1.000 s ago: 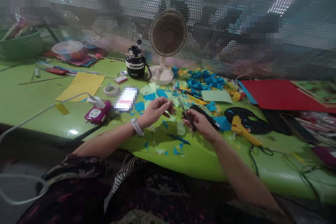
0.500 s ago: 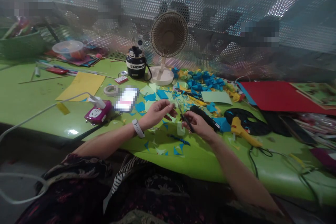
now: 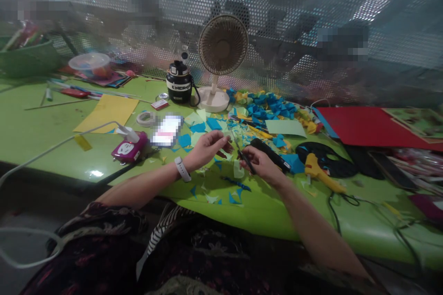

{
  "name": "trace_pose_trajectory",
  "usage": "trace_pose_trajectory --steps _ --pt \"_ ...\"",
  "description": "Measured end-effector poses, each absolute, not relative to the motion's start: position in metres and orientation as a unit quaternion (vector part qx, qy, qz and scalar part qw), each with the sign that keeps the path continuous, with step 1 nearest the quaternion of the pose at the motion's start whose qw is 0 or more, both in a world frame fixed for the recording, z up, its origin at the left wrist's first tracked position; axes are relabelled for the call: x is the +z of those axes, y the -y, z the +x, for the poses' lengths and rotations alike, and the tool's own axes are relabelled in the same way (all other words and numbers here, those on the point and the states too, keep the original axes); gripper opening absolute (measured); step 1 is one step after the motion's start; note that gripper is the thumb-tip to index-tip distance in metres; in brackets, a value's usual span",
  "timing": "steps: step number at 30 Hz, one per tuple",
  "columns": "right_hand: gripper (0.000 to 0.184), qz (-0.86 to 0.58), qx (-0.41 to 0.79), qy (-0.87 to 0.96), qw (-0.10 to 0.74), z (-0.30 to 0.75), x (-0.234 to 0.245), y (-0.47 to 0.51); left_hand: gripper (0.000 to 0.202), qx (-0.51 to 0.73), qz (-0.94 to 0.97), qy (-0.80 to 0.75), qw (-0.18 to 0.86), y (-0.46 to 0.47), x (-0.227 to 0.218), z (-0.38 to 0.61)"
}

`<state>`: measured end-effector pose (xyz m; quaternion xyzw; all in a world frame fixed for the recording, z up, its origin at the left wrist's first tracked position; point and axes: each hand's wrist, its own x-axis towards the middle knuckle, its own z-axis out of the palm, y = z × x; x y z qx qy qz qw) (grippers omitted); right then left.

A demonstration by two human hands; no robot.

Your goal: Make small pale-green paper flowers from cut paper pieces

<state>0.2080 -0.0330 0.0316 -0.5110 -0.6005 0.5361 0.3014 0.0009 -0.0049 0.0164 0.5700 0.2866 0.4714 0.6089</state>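
Head view: right hand grips small black scissors, left hand pinched just beside them, any held scrap too small to tell.

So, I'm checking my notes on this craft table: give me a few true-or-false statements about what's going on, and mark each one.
1. The right hand holds a small pair of scissors. True.
2. The white wristband is on the right wrist. False: it is on the left wrist.
3. A yellow glue gun lies on the table to the right of the hands. True.
4. The desk fan stands on the red sheet. False: it stands on the green table, to the left of the red sheet.
5. Blue paper scraps are scattered on the table below the hands. True.
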Motion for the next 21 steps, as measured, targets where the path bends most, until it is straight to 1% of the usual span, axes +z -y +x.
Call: trace_pose_trajectory --steps 21 --pt "0.056 -0.519 0.509 0.601 0.332 0.2067 0.0303 0.0326 0.042 0.474 0.551 -0.299 0.619 0.0052 0.0177 0.0006"
